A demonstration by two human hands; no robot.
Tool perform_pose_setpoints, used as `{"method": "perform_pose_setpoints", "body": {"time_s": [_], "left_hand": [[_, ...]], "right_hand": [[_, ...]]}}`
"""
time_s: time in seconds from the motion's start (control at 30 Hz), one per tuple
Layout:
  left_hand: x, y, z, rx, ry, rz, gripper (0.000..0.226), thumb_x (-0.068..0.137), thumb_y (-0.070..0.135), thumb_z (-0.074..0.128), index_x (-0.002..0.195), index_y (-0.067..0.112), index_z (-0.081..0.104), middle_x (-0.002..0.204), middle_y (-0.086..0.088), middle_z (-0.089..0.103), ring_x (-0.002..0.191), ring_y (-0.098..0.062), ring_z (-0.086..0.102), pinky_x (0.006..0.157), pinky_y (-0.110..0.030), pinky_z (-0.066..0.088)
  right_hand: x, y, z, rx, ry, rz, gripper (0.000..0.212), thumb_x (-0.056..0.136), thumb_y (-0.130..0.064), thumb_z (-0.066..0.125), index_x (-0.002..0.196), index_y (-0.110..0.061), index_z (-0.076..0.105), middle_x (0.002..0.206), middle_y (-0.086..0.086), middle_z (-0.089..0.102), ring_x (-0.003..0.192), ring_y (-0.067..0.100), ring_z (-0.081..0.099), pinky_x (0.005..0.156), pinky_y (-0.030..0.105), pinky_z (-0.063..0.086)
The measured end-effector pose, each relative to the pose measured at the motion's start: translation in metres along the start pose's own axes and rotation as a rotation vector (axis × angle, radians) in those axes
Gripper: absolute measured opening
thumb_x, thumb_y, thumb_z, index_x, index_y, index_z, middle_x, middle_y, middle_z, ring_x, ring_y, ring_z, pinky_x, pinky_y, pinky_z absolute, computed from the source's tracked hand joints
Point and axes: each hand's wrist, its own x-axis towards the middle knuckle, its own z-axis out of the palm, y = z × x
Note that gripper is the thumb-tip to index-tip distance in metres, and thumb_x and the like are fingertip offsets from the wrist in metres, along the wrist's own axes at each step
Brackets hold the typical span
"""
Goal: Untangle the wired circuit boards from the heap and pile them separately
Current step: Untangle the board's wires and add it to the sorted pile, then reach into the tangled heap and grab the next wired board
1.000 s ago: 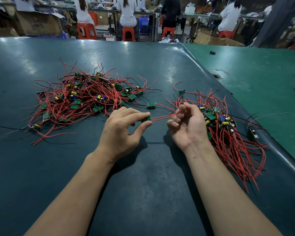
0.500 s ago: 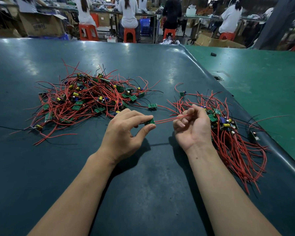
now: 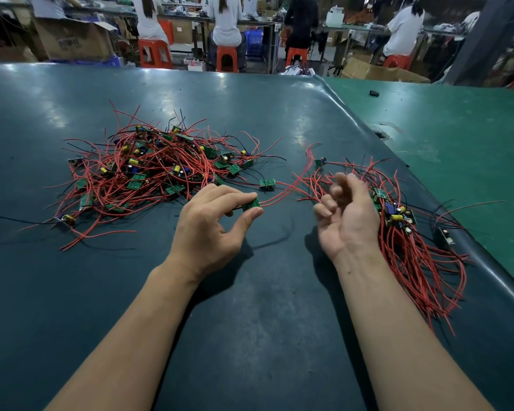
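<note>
A tangled heap [image 3: 149,173] of small green circuit boards with red wires lies on the dark table at the left. To the right, along the table's edge, lies a second pile [image 3: 413,232] with its wires lined up. My left hand [image 3: 211,226] pinches one green board [image 3: 251,204] between thumb and forefinger; its red wires [image 3: 291,185] arc up to the right. My right hand [image 3: 347,215] hovers palm up beside the second pile, fingers loosely spread and holding nothing. Another single board [image 3: 267,183] lies just behind the held one.
The dark blue-green table [image 3: 250,321] meets a lighter green table [image 3: 457,129] at a raised seam on the right. A small dark object [image 3: 374,93] lies on the green table. Several people sit on red stools at benches behind, among cardboard boxes.
My right hand has let go of the red wires and opened, moving right toward the second pile. The freed wires have swung up. My left hand still pinches the board.
</note>
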Motion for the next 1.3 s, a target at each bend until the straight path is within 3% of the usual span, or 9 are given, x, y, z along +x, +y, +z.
{"method": "perform_pose_setpoints", "body": {"time_s": [0.1,0.23,0.3,0.43,0.73,0.83,1.1,1.23,1.3], "left_hand": [[0.001,0.001,0.001,-0.001,0.012,0.013,0.021,0.084,0.017,0.075,0.100,0.003,0.075,0.091,-0.004,0.070,0.076,-0.027,0.061,0.069,-0.041,0.051],[0.000,0.002,0.001,-0.012,0.009,0.018,0.023,0.085,0.017,0.074,0.101,0.002,0.074,0.093,-0.004,0.070,0.076,-0.027,0.061,0.068,-0.042,0.052],[0.000,0.002,0.000,-0.013,-0.016,0.022,0.023,0.085,0.019,0.073,0.100,0.002,0.075,0.091,-0.005,0.070,0.075,-0.027,0.060,0.067,-0.041,0.051],[0.001,0.005,0.000,-0.009,-0.011,0.020,0.022,0.084,0.018,0.075,0.099,0.002,0.075,0.090,-0.006,0.070,0.075,-0.026,0.060,0.068,-0.039,0.050],[0.001,0.005,0.002,-0.021,0.000,0.017,0.020,0.083,0.018,0.076,0.096,0.003,0.075,0.089,-0.004,0.070,0.075,-0.025,0.062,0.066,-0.038,0.051],[0.000,0.004,0.001,-0.021,0.017,0.019,0.019,0.083,0.017,0.076,0.095,0.003,0.075,0.087,-0.004,0.070,0.074,-0.023,0.061,0.067,-0.036,0.051],[0.001,0.006,0.002,-0.022,0.034,0.038,0.019,0.084,0.017,0.076,0.096,0.003,0.075,0.089,-0.003,0.070,0.074,-0.024,0.060,0.066,-0.038,0.052],[0.002,0.010,0.002,-0.003,0.100,0.025,0.020,0.085,0.014,0.075,0.100,0.002,0.074,0.093,-0.005,0.070,0.077,-0.025,0.061,0.070,-0.041,0.052],[0.003,0.011,0.002,0.030,0.139,0.022,0.021,0.086,0.013,0.074,0.103,0.001,0.074,0.095,-0.007,0.071,0.081,-0.026,0.062,0.074,-0.043,0.052]], "right_hand": [[0.000,0.001,-0.001,-0.083,-0.040,0.040,0.029,0.100,-0.028,0.046,0.078,-0.015,0.060,0.053,-0.006,0.041,0.040,0.008,0.031,0.038,0.016,0.025],[-0.013,0.020,0.006,-0.488,-0.278,0.090,0.051,0.086,-0.063,0.050,0.086,-0.015,0.068,0.052,-0.006,0.043,0.040,0.007,0.031,0.040,0.015,0.021],[-0.015,0.024,0.006,-0.524,-0.349,0.013,0.039,0.088,-0.050,0.058,0.081,-0.015,0.072,0.050,-0.006,0.041,0.037,0.007,0.030,0.041,0.016,0.021],[-0.008,0.016,0.003,-0.377,-0.200,-0.102,0.034,0.100,-0.023,0.054,0.073,-0.008,0.068,0.043,-0.007,0.027,0.034,0.006,0.022,0.039,0.014,0.018],[-0.005,0.011,0.002,-0.236,-0.090,-0.094,0.032,0.104,-0.021,0.042,0.081,-0.009,0.062,0.044,-0.002,0.045,0.029,0.008,0.028,0.037,0.011,0.021],[-0.006,0.011,0.002,-0.321,-0.079,-0.188,0.020,0.104,-0.012,0.041,0.094,-0.014,0.059,0.045,-0.001,0.050,0.029,0.009,0.032,0.037,0.012,0.026],[-0.012,0.015,0.000,-0.517,0.005,-0.515,0.019,0.102,-0.013,0.041,0.094,-0.021,0.056,0.046,-0.002,0.053,0.031,0.013,0.040,0.035,0.017,0.031],[-0.009,0.012,0.005,-0.422,-0.067,-0.209,0.019,0.101,-0.034,0.049,0.097,-0.018,0.058,0.048,-0.003,0.054,0.032,0.011,0.040,0.036,0.015,0.030],[-0.011,0.015,0.006,-0.480,-0.242,0.028,0.042,0.084,-0.054,0.060,0.100,-0.015,0.061,0.052,-0.004,0.055,0.035,0.008,0.040,0.037,0.015,0.031]]}}
